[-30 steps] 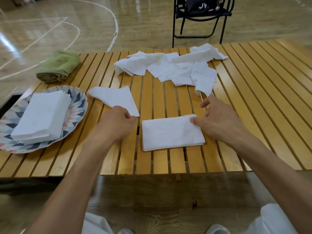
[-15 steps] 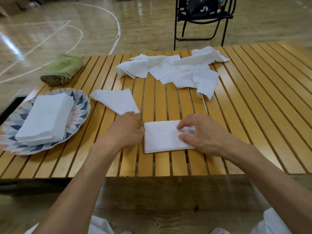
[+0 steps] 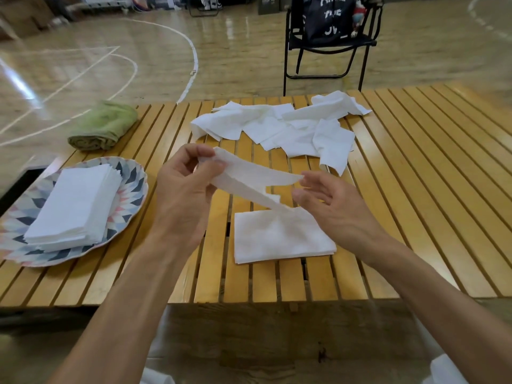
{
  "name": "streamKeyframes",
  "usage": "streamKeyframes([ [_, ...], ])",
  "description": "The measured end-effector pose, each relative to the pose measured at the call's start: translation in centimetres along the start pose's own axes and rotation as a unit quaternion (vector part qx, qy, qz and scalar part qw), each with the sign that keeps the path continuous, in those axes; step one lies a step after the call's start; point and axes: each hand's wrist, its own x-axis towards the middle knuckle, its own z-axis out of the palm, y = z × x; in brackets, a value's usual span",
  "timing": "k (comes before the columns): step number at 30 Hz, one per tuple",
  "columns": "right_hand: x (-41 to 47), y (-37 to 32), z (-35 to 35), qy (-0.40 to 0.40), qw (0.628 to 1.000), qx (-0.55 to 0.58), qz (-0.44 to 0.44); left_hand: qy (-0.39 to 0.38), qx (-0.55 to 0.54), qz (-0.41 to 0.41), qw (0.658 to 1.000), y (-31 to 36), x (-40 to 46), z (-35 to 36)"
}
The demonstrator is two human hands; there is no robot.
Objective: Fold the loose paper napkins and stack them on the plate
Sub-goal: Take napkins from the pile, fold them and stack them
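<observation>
A slatted wooden desk (image 3: pixel 415 189) stands on a gym floor with painted court lines, and just above its centre a loose napkin (image 3: pixel 249 178) is held up in the air. The left hand (image 3: pixel 182 195) pinches its upper left corner between thumb and forefinger; the right hand (image 3: pixel 332 206) reaches in at the other end with fingers spread and relaxed, touching or almost touching the paper, which one I cannot tell. Directly below lies a folded napkin (image 3: pixel 279 236), flat on the desk and not yet on the plate (image 3: pixel 130 189) at left, where a neat stack of folded napkins (image 3: pixel 74 206) already sits. Toward the top of the frame a heap of unfolded napkins (image 3: pixel 279 126) waits, so by my reckoning the job is well started but several sheets are left. A rolled green towel (image 3: pixel 104 126) lies upper left, a black folding chair (image 3: pixel 329 40) beyond
</observation>
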Motion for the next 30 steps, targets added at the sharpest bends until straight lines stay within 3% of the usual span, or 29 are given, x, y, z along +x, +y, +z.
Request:
streamKeyframes([
  [8,-0.2,-0.7,0.3,-0.039,0.996,0.071,0.042,-0.042,-0.227,-0.093,0.968,0.4,-0.3,1.2],
  [14,-0.2,-1.0,0.3,-0.048,0.995,0.078,0.031,-0.072,-0.318,-0.132,0.936,0.6,-0.4,0.8],
  [21,-0.7,-1.6,0.1,-0.038,0.986,0.161,0.026,-0.09,-0.24,-0.133,0.957,0.4,-0.3,0.9],
  [30,-0.5,-1.9,-0.7,0.012,0.971,0.229,0.07,-0.087,-0.118,-0.239,0.96,-0.2,-1.2,1.6],
])
